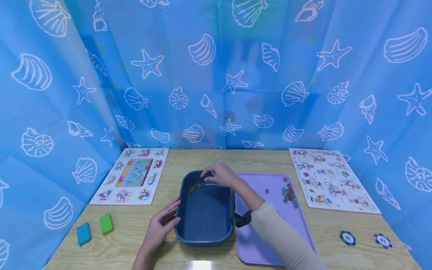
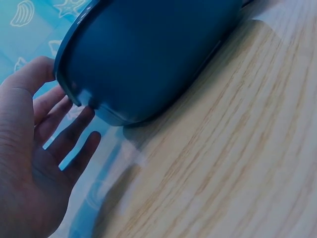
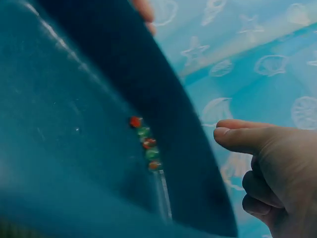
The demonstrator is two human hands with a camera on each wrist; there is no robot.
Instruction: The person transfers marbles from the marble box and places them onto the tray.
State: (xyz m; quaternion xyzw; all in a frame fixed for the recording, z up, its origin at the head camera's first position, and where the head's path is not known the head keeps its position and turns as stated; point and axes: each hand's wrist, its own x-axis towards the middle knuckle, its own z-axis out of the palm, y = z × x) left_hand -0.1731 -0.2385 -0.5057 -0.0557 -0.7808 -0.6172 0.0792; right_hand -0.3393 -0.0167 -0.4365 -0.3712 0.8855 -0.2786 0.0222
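Note:
A dark blue rectangular bin (image 1: 204, 213) stands mid-table. My left hand (image 1: 161, 224) rests against its left side, its fingers loosely extended; the left wrist view shows the thumb (image 2: 42, 69) at the rim. Over the bin's far wall is my right hand (image 1: 221, 175). Its thumb and index finger (image 3: 237, 136) come close together while the other fingers curl in. Whether something small sits between those fingertips cannot be seen. On the bin's floor, by its far left corner, red and green glassy beads (image 3: 149, 143) form a short row.
Right of the bin lies a purple tray (image 1: 256, 243) with a cluster of red and green beads (image 1: 289, 195) and a single bead (image 1: 267, 191). Picture boards (image 1: 158, 153) (image 1: 337, 180) lie at both sides. Blue (image 1: 83, 234) and green blocks (image 1: 106, 224) are left, poker chips (image 1: 348, 237) right.

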